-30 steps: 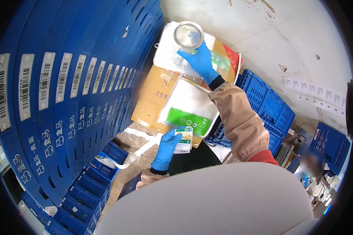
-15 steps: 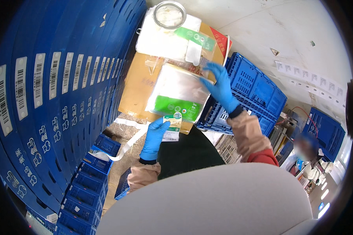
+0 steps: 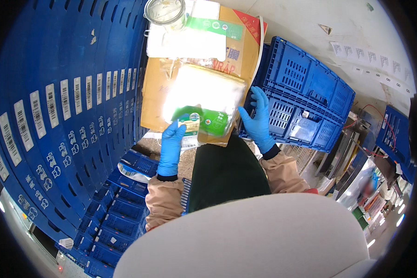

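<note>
My left hand [image 3: 170, 143], in a blue glove, pinches a small green and white printed label [image 3: 190, 126] between thumb and fingers. The label overlaps the near edge of a stack of clear plastic bags [image 3: 201, 88] with a green printed band. These bags lie on a brown cardboard box [image 3: 154, 104], and glare whitens much of their surface. My right hand [image 3: 258, 119], also gloved in blue, is open beside the bags' right edge, with fingers apart and nothing in it.
A round clear container [image 3: 167, 13] stands on white sheets [image 3: 185, 44] at the box's far end. Tall stacks of blue folded crates [image 3: 56, 106] rise on the left. More blue crates [image 3: 305, 92] sit to the right. Lower blue crates [image 3: 118, 222] are at the lower left.
My right hand has drawn back from above the bags to their right side. My left hand has stayed on the label, which now overlaps the green band. The whole view has shifted.
</note>
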A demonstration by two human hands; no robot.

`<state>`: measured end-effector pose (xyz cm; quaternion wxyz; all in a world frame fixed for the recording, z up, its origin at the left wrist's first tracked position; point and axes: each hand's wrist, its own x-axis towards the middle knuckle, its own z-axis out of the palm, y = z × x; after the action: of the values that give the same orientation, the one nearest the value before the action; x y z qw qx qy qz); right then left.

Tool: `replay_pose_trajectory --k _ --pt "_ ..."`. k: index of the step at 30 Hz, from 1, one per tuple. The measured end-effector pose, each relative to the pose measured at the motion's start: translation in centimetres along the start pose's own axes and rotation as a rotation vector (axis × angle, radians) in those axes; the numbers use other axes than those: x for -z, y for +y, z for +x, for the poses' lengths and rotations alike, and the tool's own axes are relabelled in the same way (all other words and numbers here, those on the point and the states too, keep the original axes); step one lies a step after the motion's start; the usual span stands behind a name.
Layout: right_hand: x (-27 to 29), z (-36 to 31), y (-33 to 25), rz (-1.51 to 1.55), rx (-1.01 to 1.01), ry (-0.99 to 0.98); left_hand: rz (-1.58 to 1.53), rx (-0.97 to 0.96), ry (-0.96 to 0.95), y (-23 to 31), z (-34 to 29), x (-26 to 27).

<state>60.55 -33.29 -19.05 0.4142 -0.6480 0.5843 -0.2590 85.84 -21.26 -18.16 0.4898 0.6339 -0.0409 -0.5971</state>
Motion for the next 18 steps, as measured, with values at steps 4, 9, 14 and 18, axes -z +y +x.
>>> replay_pose_trajectory --k 4,9,14,18 --pt "0.0 -1.1 0.3 0.092 0.013 0.083 0.112 0.076 0.064 -0.2 1.3 -2.8" --pt "-1.7 -1.4 0.6 0.183 0.043 0.135 0.301 -0.219 0.003 2.9 5.9 -8.8" --pt "-3.9 3.2 -4.3 0.128 0.161 -0.201 0.460 -0.271 -0.119 0.9 9.7 -7.1" --pt "-5.1 4.3 -3.1 -0.198 0.107 -0.444 0.539 0.189 -0.486 3.9 3.6 -5.4"
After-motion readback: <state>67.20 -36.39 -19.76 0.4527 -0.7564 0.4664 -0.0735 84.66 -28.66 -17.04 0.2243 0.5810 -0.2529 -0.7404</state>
